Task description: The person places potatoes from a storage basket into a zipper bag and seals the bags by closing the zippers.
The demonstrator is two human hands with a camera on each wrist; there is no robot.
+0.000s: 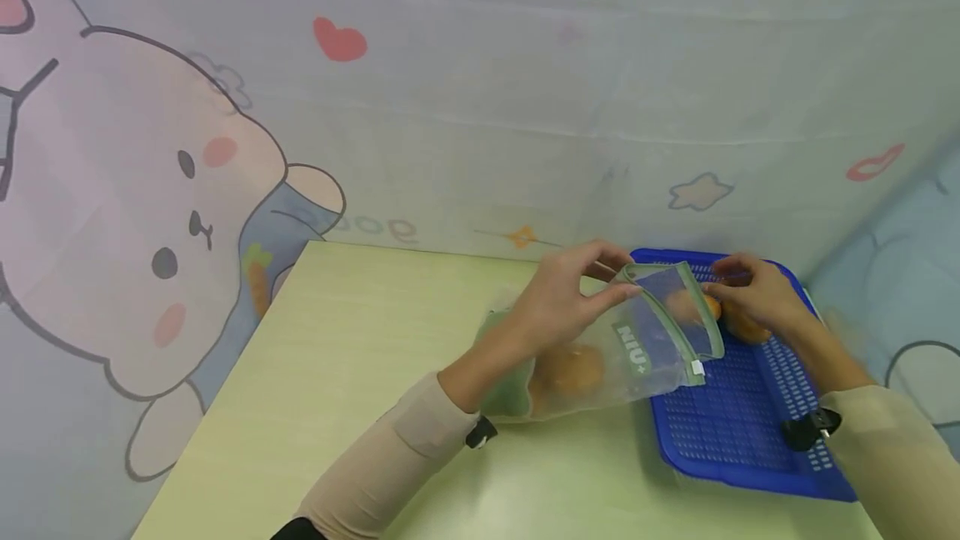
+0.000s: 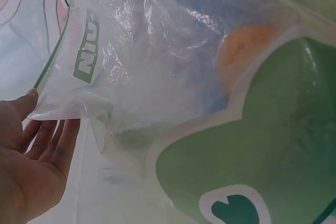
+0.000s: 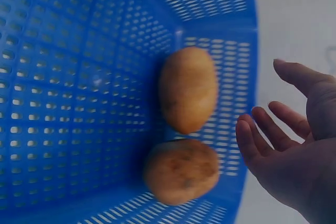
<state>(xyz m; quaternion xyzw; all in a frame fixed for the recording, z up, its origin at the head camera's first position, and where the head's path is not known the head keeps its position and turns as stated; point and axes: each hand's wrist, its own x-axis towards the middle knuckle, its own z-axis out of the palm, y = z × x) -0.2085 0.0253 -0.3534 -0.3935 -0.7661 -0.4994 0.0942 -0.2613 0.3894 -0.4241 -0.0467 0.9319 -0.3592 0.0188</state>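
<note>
Our left hand (image 1: 558, 298) pinches the rim of the clear zip bag (image 1: 600, 357), holding its mouth up and open over the near edge of the blue perforated basket (image 1: 738, 432). Our right hand (image 1: 753, 294) hovers over the basket's far end, fingers loosely spread and gripping nothing, just beside two potatoes (image 3: 188, 88) lying side by side against the basket wall. Another potato (image 1: 566, 373) sits inside the bag, which rests on the pale green table (image 1: 337, 357). A cartoon rabbit cloth (image 1: 135, 215) hangs behind.
</note>
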